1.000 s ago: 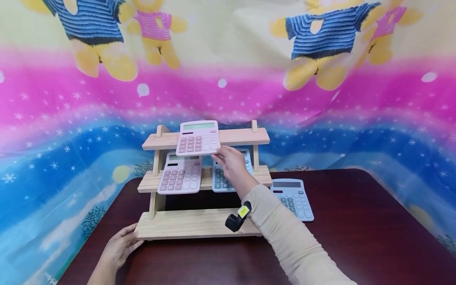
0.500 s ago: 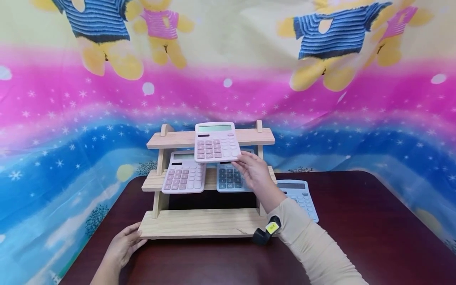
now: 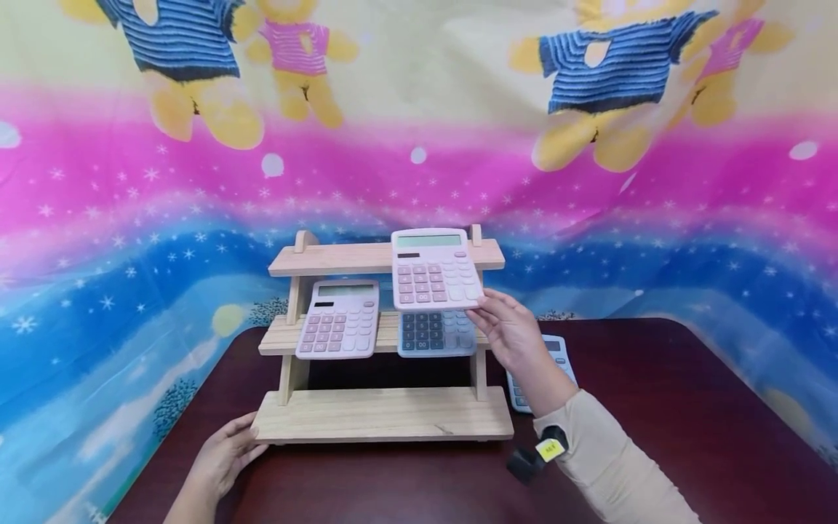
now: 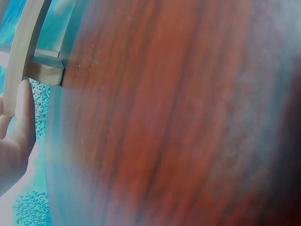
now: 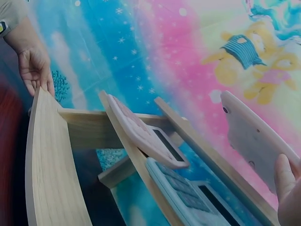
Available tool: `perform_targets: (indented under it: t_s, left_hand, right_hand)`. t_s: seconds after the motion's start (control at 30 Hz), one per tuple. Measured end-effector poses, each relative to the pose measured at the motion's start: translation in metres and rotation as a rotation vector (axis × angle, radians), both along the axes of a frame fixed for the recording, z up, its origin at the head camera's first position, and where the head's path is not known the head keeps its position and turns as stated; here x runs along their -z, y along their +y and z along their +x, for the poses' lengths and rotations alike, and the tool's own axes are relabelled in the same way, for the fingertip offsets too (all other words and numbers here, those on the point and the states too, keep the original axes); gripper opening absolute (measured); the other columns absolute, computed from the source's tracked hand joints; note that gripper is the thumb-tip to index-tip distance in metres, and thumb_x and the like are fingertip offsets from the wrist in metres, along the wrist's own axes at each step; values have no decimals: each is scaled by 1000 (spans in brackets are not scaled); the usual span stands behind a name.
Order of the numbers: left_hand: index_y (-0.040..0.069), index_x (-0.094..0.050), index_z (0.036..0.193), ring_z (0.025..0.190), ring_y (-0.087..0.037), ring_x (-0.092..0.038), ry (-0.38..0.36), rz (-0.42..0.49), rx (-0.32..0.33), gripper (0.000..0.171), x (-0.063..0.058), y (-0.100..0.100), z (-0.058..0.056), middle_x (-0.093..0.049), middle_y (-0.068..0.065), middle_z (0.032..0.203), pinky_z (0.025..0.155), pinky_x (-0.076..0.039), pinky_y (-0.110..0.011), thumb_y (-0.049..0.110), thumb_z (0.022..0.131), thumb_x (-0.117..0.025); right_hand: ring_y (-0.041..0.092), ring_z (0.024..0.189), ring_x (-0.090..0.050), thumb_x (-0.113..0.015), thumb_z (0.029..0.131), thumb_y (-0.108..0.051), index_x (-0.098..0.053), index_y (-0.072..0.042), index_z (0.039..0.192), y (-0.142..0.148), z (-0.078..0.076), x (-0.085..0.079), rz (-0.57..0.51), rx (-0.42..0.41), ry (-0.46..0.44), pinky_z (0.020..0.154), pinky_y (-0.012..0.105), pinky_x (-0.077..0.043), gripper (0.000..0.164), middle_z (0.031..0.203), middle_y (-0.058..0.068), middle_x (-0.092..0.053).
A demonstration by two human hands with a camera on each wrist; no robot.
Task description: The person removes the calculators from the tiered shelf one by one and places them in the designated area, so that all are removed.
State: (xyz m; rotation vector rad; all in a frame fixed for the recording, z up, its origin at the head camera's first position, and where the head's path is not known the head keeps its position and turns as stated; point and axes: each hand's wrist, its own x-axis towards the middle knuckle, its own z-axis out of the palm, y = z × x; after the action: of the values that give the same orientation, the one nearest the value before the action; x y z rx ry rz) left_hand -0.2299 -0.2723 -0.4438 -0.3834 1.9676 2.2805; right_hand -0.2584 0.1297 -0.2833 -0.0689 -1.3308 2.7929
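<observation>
My right hand (image 3: 513, 331) pinches a pink calculator (image 3: 432, 269) by its lower right corner. In the head view that calculator overlaps the top shelf's right half; the right wrist view shows it apart from the wood, its back (image 5: 251, 141) visible. My left hand (image 3: 222, 455) grips the left end of the bottom step of a three-tier wooden shelf (image 3: 380, 415), thumb and fingers on either side of the board. On the middle tier lean another pink calculator (image 3: 337, 320) at left and a blue calculator (image 3: 437, 335) at right, its upper part hidden behind the held one.
A second blue calculator (image 3: 556, 349) lies on the dark red table (image 3: 655, 407) right of the shelf, partly covered by my right forearm. Behind the table hangs a printed cloth (image 3: 419, 189) with bears. A black wrist strap (image 3: 537, 455) hangs at my right sleeve.
My right hand has carried the pink calculator rightward along the top shelf, and it now covers the blue calculator's upper part. My left hand stays on the bottom step.
</observation>
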Motion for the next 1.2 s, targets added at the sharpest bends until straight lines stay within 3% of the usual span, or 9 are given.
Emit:
perform_targets:
  t_s: [0.47, 0.83, 0.93, 1.07, 1.13, 1.2]
  left_hand:
    - [-12, -17, 132, 79, -12, -57, 13, -9, -2, 65, 1, 2, 2, -53, -8, 93, 74, -49, -31, 8, 83, -56]
    - [-12, -17, 132, 80, -13, -56, 11, -28, -6, 60, 0, 1, 1, -51, -12, 97, 75, -48, -33, 5, 85, -52]
    - [-12, -17, 132, 80, -14, -56, 6, -36, -8, 58, 0, 1, 1, -50, -12, 98, 75, -48, -33, 4, 86, -50]
    - [-12, -18, 131, 81, -14, -56, 8, -45, -7, 57, 0, 1, 1, -50, -13, 98, 76, -48, -34, 4, 87, -49]
    - [-12, -18, 131, 81, -14, -56, 9, -50, -7, 56, 0, 1, 1, -50, -13, 98, 76, -48, -34, 4, 87, -48]
    - [-12, -18, 131, 81, -14, -56, 9, -52, -10, 56, -1, 2, 1, -50, -13, 98, 76, -48, -34, 4, 87, -48]
  right_hand:
    - [19, 82, -60, -57, 79, 8, -61, -2, 92, 51, 20, 6, -79, 10, 102, 77, 28, -47, 17, 91, 10, -60]
    - [20, 88, -58, -56, 80, 7, -60, -3, 97, 70, 31, 17, -82, 12, 127, 78, 31, -46, 21, 98, 10, -57]
    - [23, 96, -55, -59, 78, 5, -57, -2, 108, 89, 17, 41, -55, 12, 156, 82, 33, -43, 30, 105, 12, -54]
    - [30, 105, -48, -57, 80, 5, -50, -1, 120, 132, -21, 96, -37, 40, 213, 84, 39, -41, 42, 117, 16, -49]
    - [32, 107, -46, -56, 80, 7, -48, -1, 122, 147, -30, 111, -72, 29, 214, 85, 42, -39, 44, 120, 17, -46]
    - [32, 108, -45, -55, 80, 8, -48, -2, 122, 154, -30, 115, -94, 35, 207, 86, 42, -38, 45, 121, 17, -45]
